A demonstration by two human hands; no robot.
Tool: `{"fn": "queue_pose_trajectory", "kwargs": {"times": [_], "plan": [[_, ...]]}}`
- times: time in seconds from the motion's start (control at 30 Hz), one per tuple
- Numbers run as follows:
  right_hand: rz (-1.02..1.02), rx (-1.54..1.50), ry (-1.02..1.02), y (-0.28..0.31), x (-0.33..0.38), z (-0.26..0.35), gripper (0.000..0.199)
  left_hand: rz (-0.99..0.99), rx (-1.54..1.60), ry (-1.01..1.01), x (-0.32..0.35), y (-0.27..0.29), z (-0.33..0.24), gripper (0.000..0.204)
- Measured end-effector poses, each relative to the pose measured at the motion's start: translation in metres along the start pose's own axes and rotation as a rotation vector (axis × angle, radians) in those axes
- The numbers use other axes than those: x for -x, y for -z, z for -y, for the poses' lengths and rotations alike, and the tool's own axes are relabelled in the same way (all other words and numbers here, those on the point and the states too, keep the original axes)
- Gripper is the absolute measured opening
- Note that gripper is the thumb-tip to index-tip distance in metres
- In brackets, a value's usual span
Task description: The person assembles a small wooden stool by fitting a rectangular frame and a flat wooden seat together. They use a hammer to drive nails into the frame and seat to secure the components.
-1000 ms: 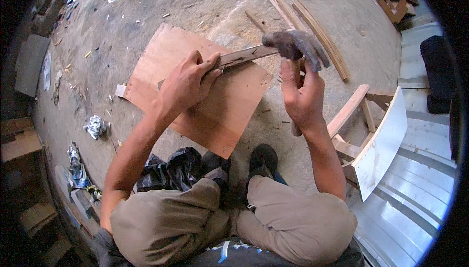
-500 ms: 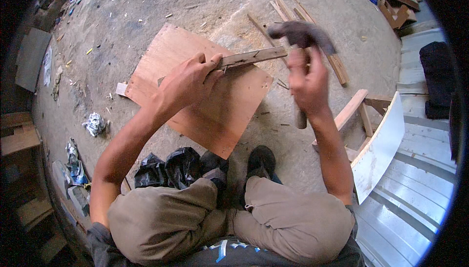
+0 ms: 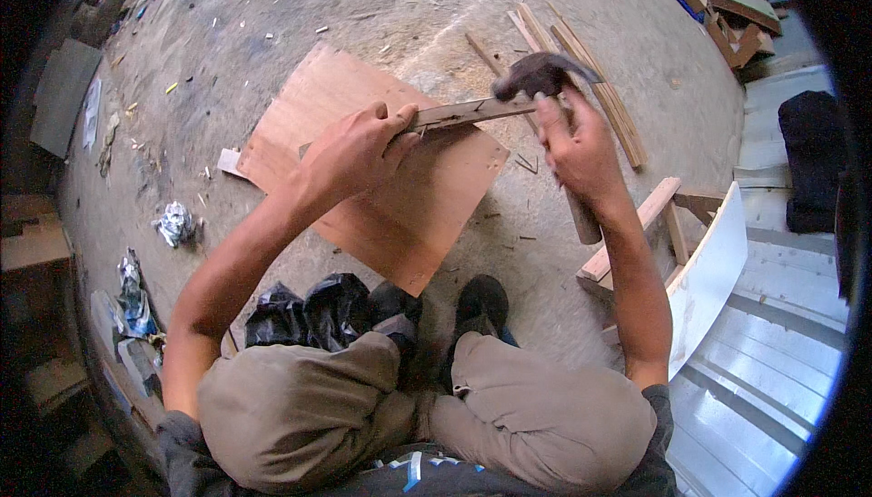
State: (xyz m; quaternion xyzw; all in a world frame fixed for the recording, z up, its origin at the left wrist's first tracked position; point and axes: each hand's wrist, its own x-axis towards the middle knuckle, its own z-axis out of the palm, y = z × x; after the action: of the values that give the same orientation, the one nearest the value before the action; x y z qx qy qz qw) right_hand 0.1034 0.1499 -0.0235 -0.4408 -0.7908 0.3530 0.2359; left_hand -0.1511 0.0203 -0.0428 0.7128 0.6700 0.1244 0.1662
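Observation:
My left hand [image 3: 359, 152] is closed round one end of a weathered wooden strip [image 3: 463, 114], holding it above a square plywood sheet [image 3: 427, 202]. Small dark nails seem to stick out of the strip beside my fingers. In my right hand [image 3: 581, 147] is a claw hammer [image 3: 545, 76], gripped by its wooden handle close to the head. The hammer's striking face is at the strip's far right end; whether it touches cannot be told. The plywood lies tilted in front of my feet, with a pale wood end poking out under its left corner.
Several wooden battens [image 3: 595, 88] lie on the concrete beyond the hammer. At right stands a wooden frame with a white panel [image 3: 708, 270], next to corrugated metal sheets [image 3: 772, 315]. Black plastic bags [image 3: 336, 311] rest by my shoes. Crumpled foil [image 3: 177, 224] lies to the left.
The hammer head has come down and left to the strip's end, its handle swinging out to the right with my right hand. My left hand keeps hold of the strip almost unmoved.

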Motion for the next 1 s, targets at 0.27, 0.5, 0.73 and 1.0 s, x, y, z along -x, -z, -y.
{"fn": "queue_pose_trajectory", "kwargs": {"times": [0.27,0.5,0.73,1.0], "plan": [[-0.155,0.109,0.276,-0.016,0.009,0.001,0.028,-0.008,-0.001,-0.008,-0.005,-0.001,-0.003,0.036],[-0.301,-0.308,0.132,-0.005,0.005,0.026,0.026,-0.037,0.004,-0.02,-0.002,-0.008,0.003,0.037],[-0.159,-0.082,0.132,-0.018,0.008,-0.002,0.028,-0.017,-0.013,-0.008,-0.003,-0.003,-0.001,0.036],[-0.164,-0.235,-0.014,-0.04,0.032,-0.019,0.026,-0.046,0.037,-0.008,-0.002,-0.008,-0.001,0.033]]}}
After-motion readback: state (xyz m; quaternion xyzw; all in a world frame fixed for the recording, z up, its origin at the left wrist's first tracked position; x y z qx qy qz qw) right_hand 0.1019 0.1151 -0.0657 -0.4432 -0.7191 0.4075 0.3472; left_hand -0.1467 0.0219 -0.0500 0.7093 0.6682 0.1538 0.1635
